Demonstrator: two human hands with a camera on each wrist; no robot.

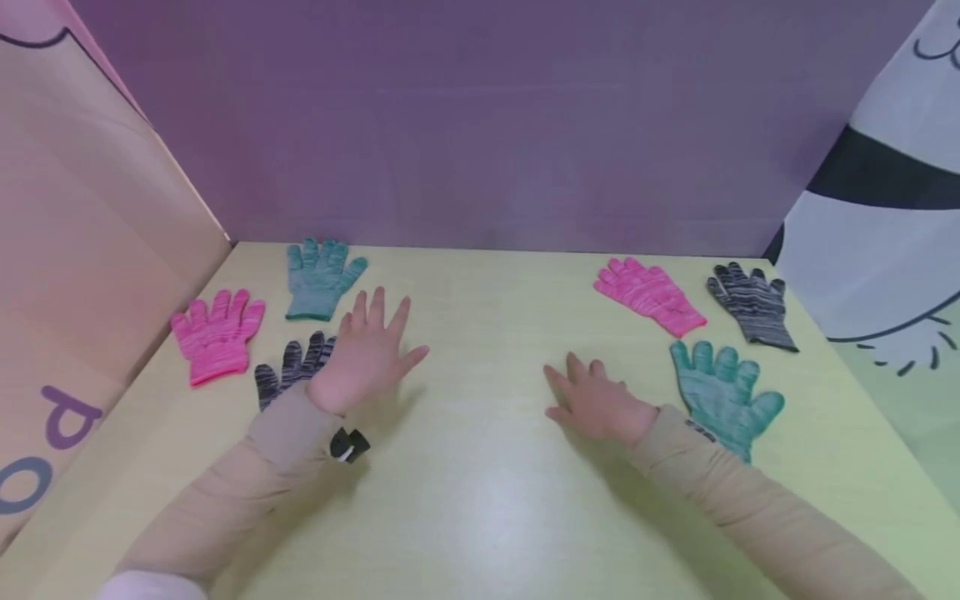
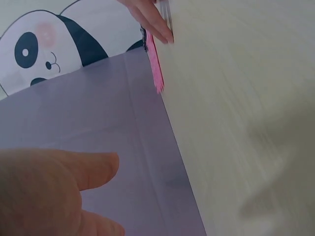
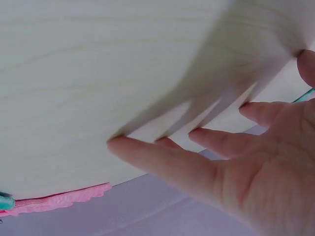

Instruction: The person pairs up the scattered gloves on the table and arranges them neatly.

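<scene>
Left hand [image 1: 360, 358] and right hand [image 1: 600, 404] are apart, fingers spread, both empty; the teal glove [image 1: 718, 398] beside the right should handle light, limp, best pinched mid-palm.

I am holding the left arm [image 1: 217, 492] and right arm [image 1: 772, 504] stretched forward, slanting inward. My left hand [image 1: 363, 354] is hovering palm down, fingers [image 1: 377, 310] fanned straight, thumb [image 1: 411, 359] jutting sideways; my right hand [image 1: 600, 406] is also facing down, its fingers spread and slightly bent.
</scene>
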